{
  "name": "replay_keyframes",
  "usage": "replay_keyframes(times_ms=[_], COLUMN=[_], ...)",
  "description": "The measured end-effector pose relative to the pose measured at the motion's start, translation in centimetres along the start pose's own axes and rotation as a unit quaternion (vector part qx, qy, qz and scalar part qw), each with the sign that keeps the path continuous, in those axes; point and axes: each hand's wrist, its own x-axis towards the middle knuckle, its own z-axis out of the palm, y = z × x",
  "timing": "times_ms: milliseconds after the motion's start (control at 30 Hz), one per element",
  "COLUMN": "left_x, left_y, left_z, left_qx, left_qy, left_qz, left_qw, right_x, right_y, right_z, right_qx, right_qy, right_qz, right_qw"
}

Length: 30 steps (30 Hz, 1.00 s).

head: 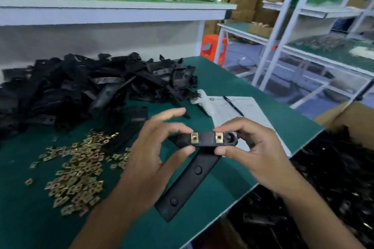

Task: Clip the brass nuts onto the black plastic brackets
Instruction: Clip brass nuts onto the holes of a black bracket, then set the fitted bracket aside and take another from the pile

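Green matting covers the workbench point(232, 87), with white-framed shelving behind it. Held above the mat, between both hands, is a short black plastic bracket point(205, 139) lying roughly level. The left hand point(147, 159) pinches its left end, thumb below and a fingertip above, the remaining fingers spread loose. The right hand point(255, 149) pinches its right end in the same manner, fingers curled. Two square brass nuts sit on the bracket: one point(194, 138) just beside the left fingertips, one point(219, 137) just beside the right fingertips. Below the hands a long flat black plastic strip point(186, 186) lies on the mat. Loose brass nuts point(81, 170) lie scattered left of the left hand; a heap of black brackets point(81, 87) lies beyond the fingers. Printed paper point(240, 109) with a black pen point(232, 105) lies beyond the right hand.
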Motion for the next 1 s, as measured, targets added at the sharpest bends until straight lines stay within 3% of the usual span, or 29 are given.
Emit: replay_keyframes(times_ms=[200,500,733,867,1000], left_x=[2.0,2.2,2.4,1.6,0.9], left_y=[5.0,10.4,11.6,11.2,8.7], left_z=[9.6,19.7,23.4,24.1,21.6], left_qx=[-0.011,-0.058,-0.045,-0.007,0.047], left_qy=[-0.042,-0.109,-0.133,-0.210,-0.182], left_qz=[0.109,0.152,0.167,0.091,0.080], left_qw=[0.993,0.981,0.976,0.973,0.979], right_x=[-8.2,-16.6,-19.6,-20.6,-20.7], right_y=[-0.9,-1.8,-0.4,-0.1,0.7], right_z=[-9.2,-17.4,-19.9,-20.3,-19.5], right_qx=[-0.111,-0.208,-0.229,-0.234,-0.199], right_qy=[0.114,0.190,0.206,0.233,0.257], right_qz=[0.023,0.082,0.103,0.168,0.167], right_qw=[0.987,0.956,0.946,0.929,0.931])
